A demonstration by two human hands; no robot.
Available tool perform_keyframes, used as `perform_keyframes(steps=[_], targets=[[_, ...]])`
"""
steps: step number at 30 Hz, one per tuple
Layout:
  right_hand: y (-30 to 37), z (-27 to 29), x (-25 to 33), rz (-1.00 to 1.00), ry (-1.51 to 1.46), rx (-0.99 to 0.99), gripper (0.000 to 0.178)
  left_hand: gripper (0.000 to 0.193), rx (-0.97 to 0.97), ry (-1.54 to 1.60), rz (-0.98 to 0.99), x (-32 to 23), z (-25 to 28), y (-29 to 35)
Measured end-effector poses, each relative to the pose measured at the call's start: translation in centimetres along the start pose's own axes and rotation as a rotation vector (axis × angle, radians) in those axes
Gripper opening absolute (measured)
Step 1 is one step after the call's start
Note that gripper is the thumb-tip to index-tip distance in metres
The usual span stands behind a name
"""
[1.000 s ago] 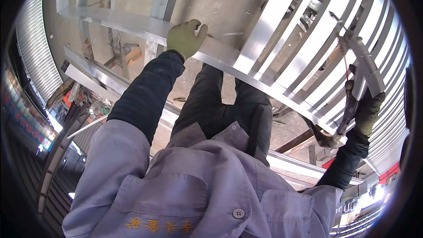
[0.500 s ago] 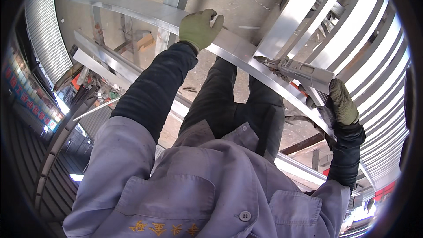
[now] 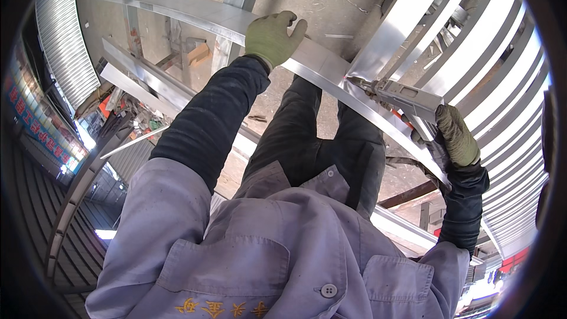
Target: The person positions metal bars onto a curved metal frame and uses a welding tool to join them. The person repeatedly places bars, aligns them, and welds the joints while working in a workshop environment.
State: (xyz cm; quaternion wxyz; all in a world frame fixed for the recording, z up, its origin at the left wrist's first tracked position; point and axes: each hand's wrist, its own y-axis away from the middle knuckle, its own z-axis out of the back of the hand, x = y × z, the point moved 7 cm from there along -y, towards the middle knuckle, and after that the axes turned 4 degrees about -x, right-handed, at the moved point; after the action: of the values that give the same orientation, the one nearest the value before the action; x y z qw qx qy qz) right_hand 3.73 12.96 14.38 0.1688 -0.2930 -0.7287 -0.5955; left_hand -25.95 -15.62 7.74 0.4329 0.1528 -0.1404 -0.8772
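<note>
Bright silvery metal is making up the long flat rail (image 3: 171,13), which is slanting from the upper left, across in front of the person's legs, down toward the right. Partway along it, the left hand (image 3: 273,38), in an olive-green glove, is resting on top, with the thumb and a finger standing apart; whether the other fingers are closing around the edge I cannot tell. Farther right, shiny slats (image 3: 401,20) are meeting the rail side by side, and the narrow tip of a grey gun-shaped tool (image 3: 407,97) is pointing into the corner at the first of these joints, where a small reddish glow is showing; whether the tip is touching the metal I cannot tell. Behind it the right hand (image 3: 458,136), gloved likewise, is wrapping around the tool's handle, well apart from the left. The step in hand, as I judge it, is work with the tool on that joint, and the next move seems to be calling for a steady tip along the seam and a firm left hand on the rail. As for writing, again from the left, red characters are showing on a pale-blue sign (image 3: 44,130) at the rim, and orange-yellow ones are sitting upside down on the chest of the grey-mauve jacket (image 3: 227,260); on the tool I am making out no legible label.
</note>
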Motion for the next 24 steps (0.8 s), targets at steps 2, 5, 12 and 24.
perform_keyframes(steps=[2,5,12,24], targets=[[0.0,0.1,-0.9,-0.040,-0.031,0.009,0.083,0.041,0.014,0.009,0.007,0.0,0.0,0.0],[-0.1,0.0,-1.0,-0.091,-0.064,0.037,0.084,0.042,0.020,-0.003,0.006,0.0,0.0,0.0],[-0.7,-0.4,-1.5,-0.048,-0.149,0.127,0.081,0.045,0.062,-0.008,0.033,0.0,-0.1,-0.1],[-0.1,-1.1,0.3,-0.105,-0.207,0.044,0.091,0.047,0.071,-0.016,0.051,-0.2,0.1,-0.1]])
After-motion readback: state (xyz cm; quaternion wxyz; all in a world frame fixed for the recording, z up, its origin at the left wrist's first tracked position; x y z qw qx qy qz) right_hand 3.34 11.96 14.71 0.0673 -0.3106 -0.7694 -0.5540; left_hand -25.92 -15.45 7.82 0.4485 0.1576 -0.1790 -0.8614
